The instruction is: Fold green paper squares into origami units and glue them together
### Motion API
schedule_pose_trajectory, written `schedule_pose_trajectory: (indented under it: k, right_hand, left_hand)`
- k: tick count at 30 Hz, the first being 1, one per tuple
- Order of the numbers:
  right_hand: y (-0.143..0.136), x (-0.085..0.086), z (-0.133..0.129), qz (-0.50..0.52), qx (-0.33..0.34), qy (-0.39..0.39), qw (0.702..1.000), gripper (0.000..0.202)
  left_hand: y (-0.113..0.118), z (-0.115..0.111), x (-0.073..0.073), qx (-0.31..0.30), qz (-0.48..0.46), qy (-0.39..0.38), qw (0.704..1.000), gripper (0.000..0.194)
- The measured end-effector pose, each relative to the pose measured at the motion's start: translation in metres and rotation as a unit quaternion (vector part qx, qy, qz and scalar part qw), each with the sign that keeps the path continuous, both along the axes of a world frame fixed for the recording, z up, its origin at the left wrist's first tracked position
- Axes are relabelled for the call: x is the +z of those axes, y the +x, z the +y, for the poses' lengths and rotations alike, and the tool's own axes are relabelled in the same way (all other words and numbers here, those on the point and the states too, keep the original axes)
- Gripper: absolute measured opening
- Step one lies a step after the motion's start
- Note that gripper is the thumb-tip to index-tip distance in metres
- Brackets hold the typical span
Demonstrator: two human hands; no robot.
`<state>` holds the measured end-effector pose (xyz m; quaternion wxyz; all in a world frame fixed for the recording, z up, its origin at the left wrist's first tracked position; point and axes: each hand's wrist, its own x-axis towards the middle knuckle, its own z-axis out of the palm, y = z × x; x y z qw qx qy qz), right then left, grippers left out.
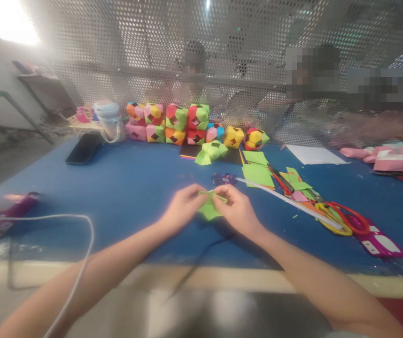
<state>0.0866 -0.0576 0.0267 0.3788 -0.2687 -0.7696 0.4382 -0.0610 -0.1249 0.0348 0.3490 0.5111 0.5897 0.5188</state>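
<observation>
Left hand and right hand: fingers pinch green folded paper, long axis roughly camera-to-far, above blue table.

A blue table carries a row of paper cubes at twelve o'clock, a dark phone and a pale jug at ten, green paper sheets at one, and scissors at three.
</observation>
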Motion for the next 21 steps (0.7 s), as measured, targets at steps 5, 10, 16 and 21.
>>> schedule_pose_trajectory:
  k: [5,10,16,21]
  right_hand:
    - [0.0012,-0.0023,-0.0004,0.0,0.017,0.033,0.999,0.014]
    - [0.0032,0.0024,-0.0016,-0.023,0.013,0.15,0.988,0.014]
    - [0.0043,0.0055,-0.0014,-0.011,0.021,0.202,0.979,0.013]
    - [0.0028,0.0018,-0.0005,-0.02,0.0,0.055,0.998,0.008]
  left_hand:
    - [-0.0028,0.0006,-0.0014,-0.011,-0.05,-0.013,0.999,0.017]
    - [-0.0041,0.0011,-0.0015,-0.021,-0.088,-0.022,0.996,0.016]
    - [-0.0021,0.0005,0.0009,-0.025,-0.066,-0.026,0.997,0.016]
    - [0.0006,-0.0016,0.0053,-0.036,-0.008,-0.01,0.999,0.016]
